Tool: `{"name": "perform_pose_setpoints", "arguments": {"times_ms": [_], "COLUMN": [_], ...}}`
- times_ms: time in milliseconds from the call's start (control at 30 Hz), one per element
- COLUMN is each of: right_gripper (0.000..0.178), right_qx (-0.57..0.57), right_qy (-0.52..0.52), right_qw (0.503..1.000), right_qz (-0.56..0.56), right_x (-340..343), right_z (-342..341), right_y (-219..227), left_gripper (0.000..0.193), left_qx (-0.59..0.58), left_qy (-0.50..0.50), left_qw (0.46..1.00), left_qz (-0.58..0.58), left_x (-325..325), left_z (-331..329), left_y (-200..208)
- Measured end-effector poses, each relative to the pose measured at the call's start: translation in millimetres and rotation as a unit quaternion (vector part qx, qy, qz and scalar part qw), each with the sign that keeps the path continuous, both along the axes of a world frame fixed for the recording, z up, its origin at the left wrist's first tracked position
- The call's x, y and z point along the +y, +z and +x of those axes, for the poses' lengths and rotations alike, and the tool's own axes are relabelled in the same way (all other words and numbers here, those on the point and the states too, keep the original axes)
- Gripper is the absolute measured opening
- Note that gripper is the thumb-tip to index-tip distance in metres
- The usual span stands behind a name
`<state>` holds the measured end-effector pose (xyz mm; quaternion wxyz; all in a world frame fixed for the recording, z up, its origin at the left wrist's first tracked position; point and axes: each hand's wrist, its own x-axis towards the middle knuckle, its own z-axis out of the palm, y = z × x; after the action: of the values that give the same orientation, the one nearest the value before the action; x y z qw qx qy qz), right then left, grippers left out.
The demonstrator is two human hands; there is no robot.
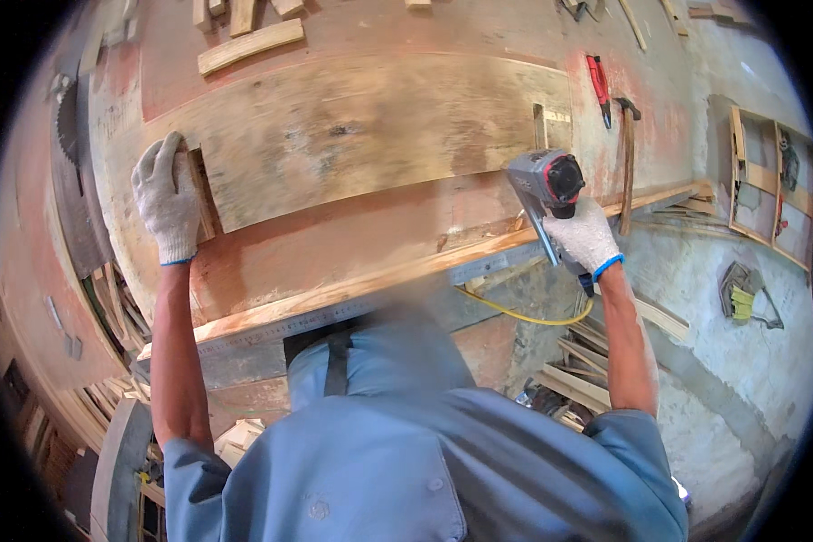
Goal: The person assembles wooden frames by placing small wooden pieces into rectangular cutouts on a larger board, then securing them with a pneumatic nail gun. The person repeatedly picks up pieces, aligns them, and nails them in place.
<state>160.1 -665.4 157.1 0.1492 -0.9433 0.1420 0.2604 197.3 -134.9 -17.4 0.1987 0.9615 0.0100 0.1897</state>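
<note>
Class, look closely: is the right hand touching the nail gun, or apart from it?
Touching: the head view shows the gloved right hand gripping the grey nail gun, without a gap.

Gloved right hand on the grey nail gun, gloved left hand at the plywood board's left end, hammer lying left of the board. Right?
Not quite: the hammer lies to the right of the plywood board, near the red-handled pliers, as the head view shows. The gloved right hand on the grey nail gun and the gloved left hand are as you said.
</note>
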Motion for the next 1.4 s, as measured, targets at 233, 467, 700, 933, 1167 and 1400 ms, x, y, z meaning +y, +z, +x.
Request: {"name": "perform_pose_setpoints", "arguments": {"times_ms": [233,467,700,933,1167,1400], "right_gripper": [0.014,0.017,0.013,0.015,0.018,0.018], "right_qx": [0.004,-0.015,0.034,0.024,0.003,-0.001], "right_qy": [-0.201,-0.239,-0.23,-0.214,-0.235,-0.194], "right_qw": [0.971,0.958,0.95,0.962,0.956,0.97], "right_qz": [0.131,0.158,0.209,0.167,0.178,0.147], "right_x": [-32,-54,-55,-62,-60,-63], "right_z": [-6,-8,1,4,17,46], "right_y": [-1,22,-10,-17,-23,-28], "left_gripper": [0.03,0.03,0.029,0.029,0.029,0.03], "left_qx": [0.017,0.028,0.034,0.034,0.034,0.031], "left_qy": [0.006,-0.001,-0.007,0.001,-0.006,-0.003], "left_qw": [1.0,0.999,0.999,0.999,0.998,0.999], "left_qz": [0.015,0.03,0.029,0.03,0.049,0.038], "left_x": [4,4,9,4,5,3], "left_z": [1,3,3,2,3,4], "left_y": [-1,0,-5,1,3,2]}}
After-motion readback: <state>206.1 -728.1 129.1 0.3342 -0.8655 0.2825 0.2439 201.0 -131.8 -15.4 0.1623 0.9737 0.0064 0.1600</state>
